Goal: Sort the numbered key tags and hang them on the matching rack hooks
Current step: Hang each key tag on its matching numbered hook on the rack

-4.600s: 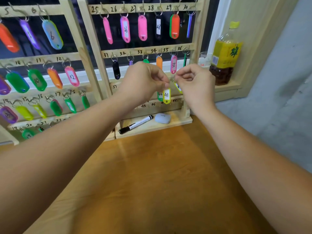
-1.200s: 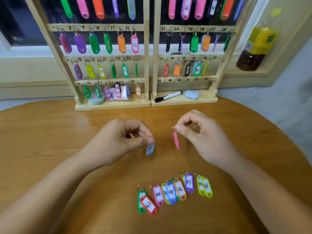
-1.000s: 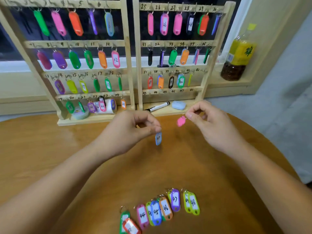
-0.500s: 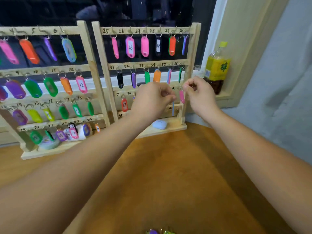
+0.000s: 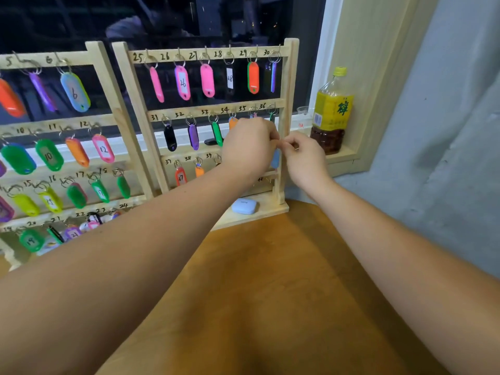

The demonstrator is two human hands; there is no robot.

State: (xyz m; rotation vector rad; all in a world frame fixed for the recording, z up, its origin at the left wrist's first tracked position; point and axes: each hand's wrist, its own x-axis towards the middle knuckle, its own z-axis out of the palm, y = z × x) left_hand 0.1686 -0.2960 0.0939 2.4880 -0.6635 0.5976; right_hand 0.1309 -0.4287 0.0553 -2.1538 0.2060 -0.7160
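Two wooden racks stand at the table's back, the left rack [image 5: 107, 85] and the right rack [image 5: 287, 77], with numbered hooks and several coloured tags hanging. My left hand [image 5: 247, 148] and my right hand [image 5: 307, 159] meet fingertip to fingertip at the right rack's right post, level with the row starting at 37. A light blue key tag [image 5: 275, 158] hangs just below the pinching fingers of my left hand. My right hand's fingers are curled in a pinch; the pink tag it carried is hidden behind the hand or post.
A yellow-labelled drink bottle [image 5: 331, 112] stands on the sill right of the rack. A pale blue case [image 5: 244, 206] lies on the right rack's base. The wooden table [image 5: 270, 280] lies under my arms, a grey wall to the right.
Both hands moved from the table up to the right rack's right post with a blue and a pink tag. The loose tags left the view. The pink tag no longer shows.
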